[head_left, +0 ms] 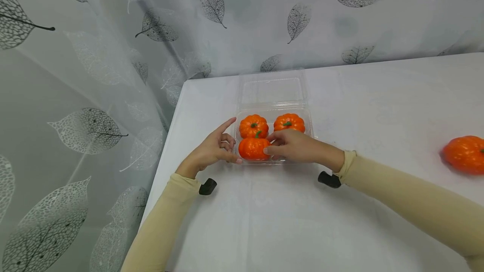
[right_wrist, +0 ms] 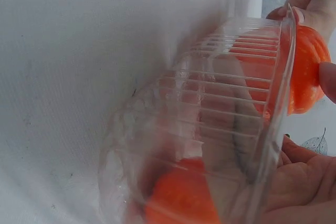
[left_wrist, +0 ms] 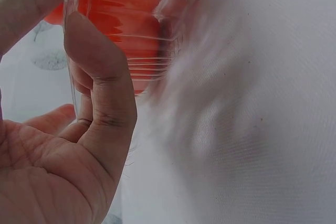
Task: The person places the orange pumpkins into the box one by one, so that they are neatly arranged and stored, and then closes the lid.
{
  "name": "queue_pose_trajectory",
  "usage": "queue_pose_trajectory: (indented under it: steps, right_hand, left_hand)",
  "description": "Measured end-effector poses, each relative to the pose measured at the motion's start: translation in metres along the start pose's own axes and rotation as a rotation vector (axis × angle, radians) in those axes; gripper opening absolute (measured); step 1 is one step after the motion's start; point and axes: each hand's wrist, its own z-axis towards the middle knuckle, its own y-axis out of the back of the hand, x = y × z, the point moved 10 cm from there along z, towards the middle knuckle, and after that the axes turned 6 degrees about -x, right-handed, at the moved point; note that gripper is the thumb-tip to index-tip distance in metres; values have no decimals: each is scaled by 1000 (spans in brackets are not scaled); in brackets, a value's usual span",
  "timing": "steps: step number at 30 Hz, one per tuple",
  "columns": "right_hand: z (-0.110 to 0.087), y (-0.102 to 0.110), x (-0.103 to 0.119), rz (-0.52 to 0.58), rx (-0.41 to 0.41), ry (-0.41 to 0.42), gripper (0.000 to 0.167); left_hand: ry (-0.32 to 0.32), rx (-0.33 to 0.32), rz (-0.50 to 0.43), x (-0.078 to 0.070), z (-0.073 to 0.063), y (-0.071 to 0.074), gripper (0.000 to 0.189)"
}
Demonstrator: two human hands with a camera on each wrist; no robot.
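Observation:
A clear hinged plastic container (head_left: 272,112) sits on the table with its lid (head_left: 273,89) laid back. Three small orange toy pumpkins are in it, one at back left (head_left: 253,126), one at back right (head_left: 289,121) and one at front left (head_left: 251,149). My right hand (head_left: 295,146) reaches into the container and holds the front-left pumpkin (right_wrist: 307,72) between thumb and fingers; its fingers show through the clear wall. At the near left corner, my left hand (head_left: 213,148) grips the container's rim (left_wrist: 72,77), index finger extended along the side.
Another orange pumpkin (head_left: 466,154) lies at the right edge of the head view. A white cloth covers the table (head_left: 287,221). Leaf-print curtains (head_left: 245,20) hang behind and to the left. A black mount (head_left: 329,179) sits at each wrist.

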Motion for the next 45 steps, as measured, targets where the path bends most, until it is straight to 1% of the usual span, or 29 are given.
queue_pose_trajectory:
  steps: [4, 11, 16, 20, 23, 26, 30, 33, 37, 41, 43, 45]
  right_hand:
    - [0, -1, 0, 16, 2, 1, 54]
    - [0, -2, 1, -21, -35, -6, 55]
    - [-4, 2, 1, -44, -51, -10, 58]
    - [-9, 7, 2, -84, -60, 19, 63]
    - [-17, 14, 3, -130, -93, 44, 64]
    - [-27, 21, 4, -151, -139, 77, 63]
    - [-44, 30, 6, -138, -188, 129, 60]
    - [-59, 38, 6, -137, -224, 154, 56]
    - [-79, 51, 3, -169, -292, 174, 53]
    - [-102, 70, -3, -218, -395, 209, 50]
    - [-114, 80, -7, -241, -467, 253, 50]
    - [-127, 92, -10, -264, -547, 297, 54]
  left_hand:
    - [0, -3, 4, 1, 0, 1, 119]
    - [2, 3, -8, 2, 0, 0, 119]
    - [3, 2, -15, 0, -1, 0, 119]
    - [6, -1, -12, 0, -1, 1, 119]
    - [5, 4, -10, 0, -1, 0, 119]
    - [0, 6, -9, 0, 0, 0, 118]
    - [-6, 6, -10, -1, 0, 0, 118]
    - [-7, 7, -9, -1, -1, 0, 119]
    - [-4, 5, -7, -1, -1, 0, 118]
    - [1, 2, -7, 0, 0, 0, 117]
    - [4, 1, -8, -1, 0, 0, 117]
    - [5, -1, -7, 0, 0, 0, 117]
